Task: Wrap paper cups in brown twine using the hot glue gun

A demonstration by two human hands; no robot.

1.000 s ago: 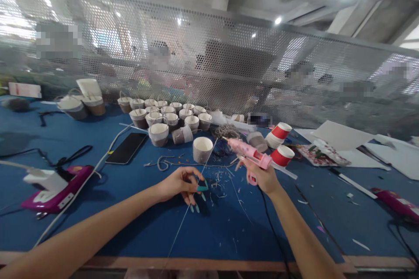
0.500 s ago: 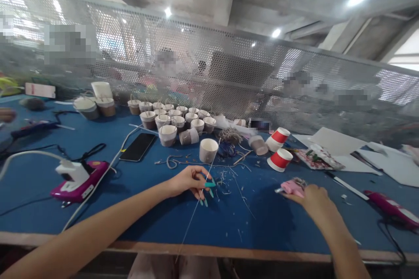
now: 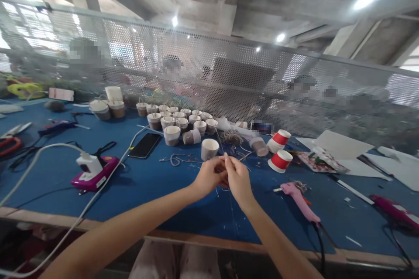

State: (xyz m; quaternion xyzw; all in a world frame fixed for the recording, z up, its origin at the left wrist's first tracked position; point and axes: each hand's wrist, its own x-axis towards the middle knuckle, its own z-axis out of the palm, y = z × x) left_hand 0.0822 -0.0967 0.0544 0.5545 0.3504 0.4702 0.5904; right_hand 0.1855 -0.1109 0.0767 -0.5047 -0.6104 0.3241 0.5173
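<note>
You had your 2 grips together over the desk [image 3: 183, 222], near its middle and just in front of an upright pale cup [image 3: 210, 150]. Your left grip [image 3: 208, 176] was closed on a thin strand [image 3: 221, 140], its fingertips partly hidden behind the other hand. Your right grip [image 3: 238, 179] pinched the same strand, thumb and fingertip pressed together. From that pinch, the strand's long axis ran away from you and slightly left, its far end pointing past the right side of the cup towards the clustered small cups [image 3: 181, 124]. Below your grips its course could not be told apart from the scraps.

To the right of your right grip, and apart from it, a pink glue gun [image 3: 299, 200] lay on the desk. Its metal nozzle [image 3: 278, 189] pointed left, and its handle slanted towards you and to the right, where a black cord [image 3: 321, 244] left it.

The pale cup's mouth faced up. Left of it, 1 cup lay on its side [image 3: 191, 137] in front of the cluster. Beyond the gun stood 2 red-and-white cups [image 3: 280, 160].
</note>
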